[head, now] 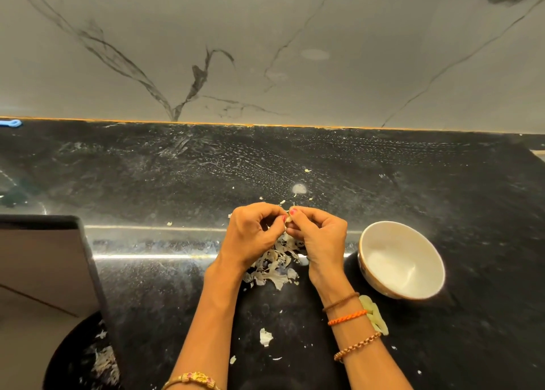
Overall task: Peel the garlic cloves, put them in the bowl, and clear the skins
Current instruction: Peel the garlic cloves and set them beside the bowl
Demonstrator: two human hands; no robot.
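both hands' fingers pinch a small pale garlic clove: light, firm, likely slippery, its papery skin best nipped at the tip.

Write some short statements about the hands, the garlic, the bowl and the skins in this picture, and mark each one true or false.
1. Both hands pinch one garlic clove between their fingertips. True.
2. The white bowl stands beside the left hand. False: it stands beside the right hand.
3. A pile of garlic skins lies on the black countertop below the hands. True.
4. The bowl is full of peeled cloves. False: no clove shows inside it.
5. Bracelets are only on the left wrist. False: the right wrist wears several too.
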